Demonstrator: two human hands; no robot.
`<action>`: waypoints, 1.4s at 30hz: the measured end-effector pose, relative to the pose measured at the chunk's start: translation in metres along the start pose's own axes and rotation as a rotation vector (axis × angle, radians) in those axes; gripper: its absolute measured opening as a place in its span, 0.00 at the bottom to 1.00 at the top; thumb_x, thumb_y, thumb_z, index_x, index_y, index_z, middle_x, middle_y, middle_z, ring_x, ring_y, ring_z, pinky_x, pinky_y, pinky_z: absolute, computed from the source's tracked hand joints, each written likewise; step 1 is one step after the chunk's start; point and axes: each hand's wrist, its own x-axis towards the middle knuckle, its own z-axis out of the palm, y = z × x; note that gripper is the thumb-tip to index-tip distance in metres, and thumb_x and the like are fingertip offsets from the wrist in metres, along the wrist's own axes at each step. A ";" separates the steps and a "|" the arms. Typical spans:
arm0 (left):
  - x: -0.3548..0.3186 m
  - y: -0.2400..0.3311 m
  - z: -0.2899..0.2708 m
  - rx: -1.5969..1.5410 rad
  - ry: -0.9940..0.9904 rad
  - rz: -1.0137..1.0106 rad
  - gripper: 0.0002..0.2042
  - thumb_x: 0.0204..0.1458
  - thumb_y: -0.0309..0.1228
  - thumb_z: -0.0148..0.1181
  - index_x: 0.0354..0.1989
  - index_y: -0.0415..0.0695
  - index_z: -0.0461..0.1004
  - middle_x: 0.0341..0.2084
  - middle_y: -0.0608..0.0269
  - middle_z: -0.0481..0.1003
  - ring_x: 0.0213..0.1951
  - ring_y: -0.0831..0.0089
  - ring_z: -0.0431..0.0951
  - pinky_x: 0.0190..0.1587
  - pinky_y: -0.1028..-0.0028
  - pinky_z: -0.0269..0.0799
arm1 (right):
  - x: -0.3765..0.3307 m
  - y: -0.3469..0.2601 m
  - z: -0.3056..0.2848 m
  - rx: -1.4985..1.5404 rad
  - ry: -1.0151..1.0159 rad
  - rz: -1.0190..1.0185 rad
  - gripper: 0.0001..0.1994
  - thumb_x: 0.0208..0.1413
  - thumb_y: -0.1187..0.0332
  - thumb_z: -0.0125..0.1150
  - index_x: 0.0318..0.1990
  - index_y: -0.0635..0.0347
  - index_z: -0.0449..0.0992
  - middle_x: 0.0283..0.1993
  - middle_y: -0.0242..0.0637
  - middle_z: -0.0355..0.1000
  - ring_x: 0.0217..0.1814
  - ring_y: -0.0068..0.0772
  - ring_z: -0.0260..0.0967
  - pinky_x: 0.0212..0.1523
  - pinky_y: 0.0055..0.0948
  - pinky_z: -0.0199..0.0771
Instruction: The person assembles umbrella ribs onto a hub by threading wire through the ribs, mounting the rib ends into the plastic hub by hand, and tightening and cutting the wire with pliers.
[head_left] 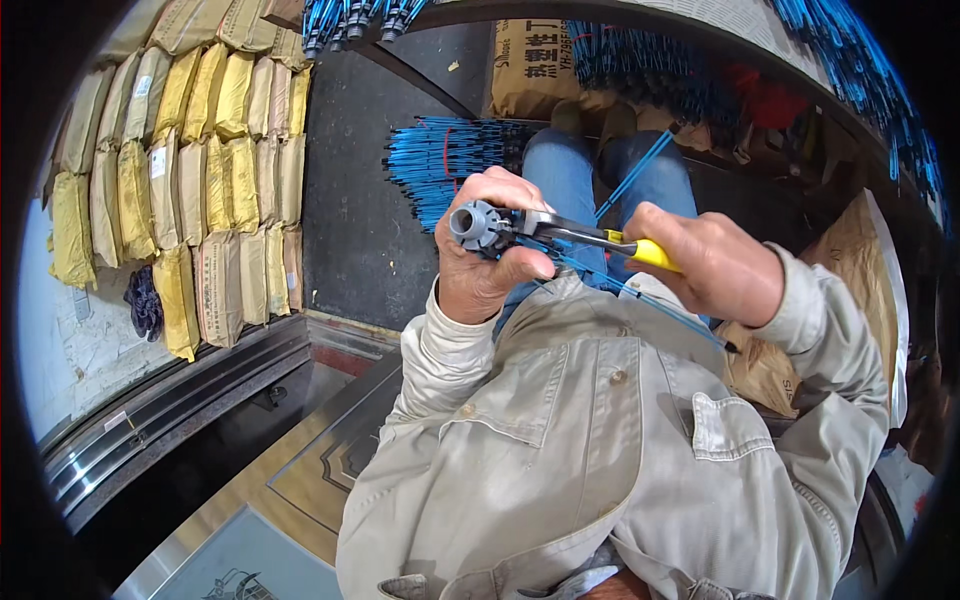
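Note:
My left hand (492, 238) is wrapped round a grey notched plastic hub (477, 226) with a round hollow end, held above my lap. In my right hand (715, 262) is a pair of pliers (645, 252) with yellow and black handles; the fingers are closed round the grips. The dark jaws reach to the hub's side, but whether they bite on something there is hidden. Thin blue rods (672, 305) with black tips stick out near the hub, one toward my chest and others between my knees.
Beyond my left hand a bundle of blue rods (440, 168), tied with a red band, lies on the dark floor (350, 200). Stacked yellow and tan sacks (205, 185) stand at left. More rods (640, 60) and a brown sack (525, 70) are ahead. A shelf edge (600, 12) crosses the top.

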 end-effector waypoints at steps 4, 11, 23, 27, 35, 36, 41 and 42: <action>-0.001 0.003 -0.001 0.038 0.036 0.035 0.26 0.31 0.46 0.73 0.34 0.42 0.71 0.28 0.64 0.71 0.33 0.74 0.69 0.38 0.75 0.65 | 0.006 0.012 0.037 -0.045 0.214 -0.105 0.11 0.48 0.77 0.58 0.38 0.61 0.62 0.23 0.44 0.67 0.23 0.54 0.66 0.23 0.35 0.66; 0.005 -0.002 -0.008 0.005 0.052 -0.011 0.36 0.33 0.63 0.60 0.36 0.40 0.66 0.27 0.60 0.70 0.34 0.68 0.72 0.37 0.71 0.70 | 0.017 0.026 0.022 0.166 0.160 -0.168 0.08 0.53 0.75 0.53 0.39 0.61 0.62 0.24 0.40 0.67 0.19 0.45 0.66 0.19 0.35 0.66; -0.001 0.009 0.006 -0.194 -0.298 0.103 0.28 0.43 0.45 0.63 0.48 0.40 0.64 0.38 0.60 0.68 0.39 0.74 0.70 0.41 0.75 0.67 | 0.021 -0.047 -0.105 0.050 -0.553 0.200 0.05 0.56 0.73 0.51 0.35 0.61 0.61 0.22 0.35 0.69 0.21 0.32 0.72 0.19 0.25 0.66; -0.003 0.008 0.011 -0.101 -0.290 0.156 0.29 0.43 0.47 0.63 0.48 0.40 0.64 0.39 0.60 0.68 0.38 0.74 0.69 0.41 0.75 0.66 | 0.019 -0.052 -0.105 -0.104 -0.557 0.085 0.05 0.55 0.74 0.51 0.35 0.62 0.61 0.20 0.38 0.69 0.20 0.38 0.71 0.18 0.29 0.65; -0.004 0.006 0.014 0.062 -0.156 0.157 0.29 0.46 0.51 0.58 0.48 0.39 0.64 0.40 0.60 0.69 0.37 0.74 0.67 0.41 0.76 0.63 | 0.013 -0.044 -0.086 -0.111 -0.417 0.065 0.08 0.55 0.71 0.53 0.37 0.64 0.61 0.18 0.37 0.67 0.19 0.40 0.69 0.18 0.31 0.62; -0.003 0.006 0.013 0.069 -0.149 0.154 0.29 0.46 0.51 0.58 0.48 0.39 0.64 0.40 0.60 0.69 0.37 0.74 0.67 0.41 0.76 0.63 | 0.013 -0.042 -0.081 -0.113 -0.360 0.023 0.09 0.56 0.70 0.53 0.37 0.64 0.61 0.19 0.37 0.67 0.19 0.40 0.69 0.18 0.31 0.62; 0.020 0.008 -0.016 0.222 0.210 0.118 0.30 0.53 0.57 0.45 0.46 0.38 0.65 0.30 0.61 0.72 0.33 0.71 0.73 0.39 0.74 0.67 | 0.039 -0.001 -0.100 -0.367 0.067 -0.189 0.15 0.55 0.61 0.55 0.41 0.63 0.63 0.26 0.44 0.68 0.26 0.42 0.69 0.22 0.30 0.65; 0.025 0.011 -0.031 0.163 0.305 0.128 0.30 0.53 0.58 0.43 0.45 0.39 0.65 0.28 0.60 0.72 0.32 0.70 0.74 0.38 0.73 0.69 | 0.039 0.028 -0.109 -0.487 0.305 -0.223 0.17 0.55 0.59 0.57 0.42 0.62 0.64 0.28 0.45 0.68 0.29 0.43 0.70 0.24 0.30 0.66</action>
